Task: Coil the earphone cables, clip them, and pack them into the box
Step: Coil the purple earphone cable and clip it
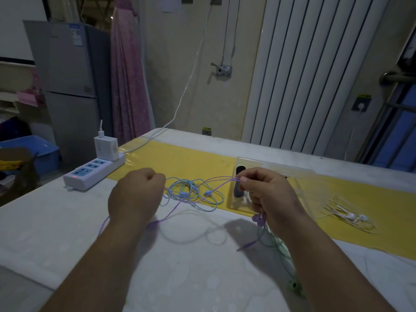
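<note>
Right hand (270, 194): grip pinches several strands of the purple earphones (258, 218) between thumb and fingertips, and the buds hang under the palm. Left hand (137, 194): grip is a fist curled round the same cable, fingertips hidden. Blue earphones (191, 192) lie tangled mid-desk (180, 266). The clear box (310, 185) toward the right edge is partly blocked by the right hand. A dark item inside is unclear. The green cable (275, 242) is mostly under the right forearm.
</note>
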The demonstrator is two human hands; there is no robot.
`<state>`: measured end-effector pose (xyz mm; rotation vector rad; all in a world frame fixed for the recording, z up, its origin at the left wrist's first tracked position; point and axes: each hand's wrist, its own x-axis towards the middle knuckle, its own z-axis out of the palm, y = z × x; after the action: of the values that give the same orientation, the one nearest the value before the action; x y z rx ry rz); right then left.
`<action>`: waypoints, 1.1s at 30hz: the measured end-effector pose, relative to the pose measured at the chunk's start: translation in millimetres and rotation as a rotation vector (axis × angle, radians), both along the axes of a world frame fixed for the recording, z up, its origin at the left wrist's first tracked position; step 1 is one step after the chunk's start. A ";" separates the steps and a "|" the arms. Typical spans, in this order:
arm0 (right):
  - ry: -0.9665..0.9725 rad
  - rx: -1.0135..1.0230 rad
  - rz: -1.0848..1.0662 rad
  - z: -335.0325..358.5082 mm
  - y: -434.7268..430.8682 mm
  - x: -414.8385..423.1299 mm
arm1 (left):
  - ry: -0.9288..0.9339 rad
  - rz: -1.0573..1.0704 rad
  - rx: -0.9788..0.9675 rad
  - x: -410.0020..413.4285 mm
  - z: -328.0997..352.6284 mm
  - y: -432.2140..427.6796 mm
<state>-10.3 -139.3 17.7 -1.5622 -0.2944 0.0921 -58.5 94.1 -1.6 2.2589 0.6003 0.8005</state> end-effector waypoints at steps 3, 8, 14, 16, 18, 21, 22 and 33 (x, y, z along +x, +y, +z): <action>-0.007 -0.042 0.015 -1.2 4.0 -3.5 | 0.040 -0.093 0.216 2.0 -2.3 -9.0; -0.174 -0.139 -0.019 0.8 14.4 -14.7 | -0.158 -0.626 0.290 1.9 -6.8 -21.0; -0.256 -0.213 0.008 -3.2 22.0 -18.3 | -0.060 -0.762 0.188 7.2 -12.8 -31.2; -0.252 -0.204 0.032 -3.0 23.2 -19.1 | -0.082 -0.763 0.192 7.2 -13.0 -32.3; -0.212 -0.169 0.046 -2.4 23.2 -19.2 | -0.150 -0.699 0.172 6.1 -10.8 -33.6; -0.137 -0.150 0.031 -2.8 18.6 -15.3 | -0.264 -0.553 -0.090 5.8 -5.3 -28.1; -0.113 -0.152 0.024 -3.0 16.4 -13.3 | -0.289 -0.516 -0.166 5.2 -2.9 -26.0; -0.186 -0.316 -0.051 -1.7 10.6 -10.8 | 0.001 -0.332 0.027 -1.8 -1.9 -12.7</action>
<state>-21.1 -128.7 16.1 -1.8957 -0.3998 -0.0497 -60.3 81.4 -3.4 2.3007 0.2051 0.6432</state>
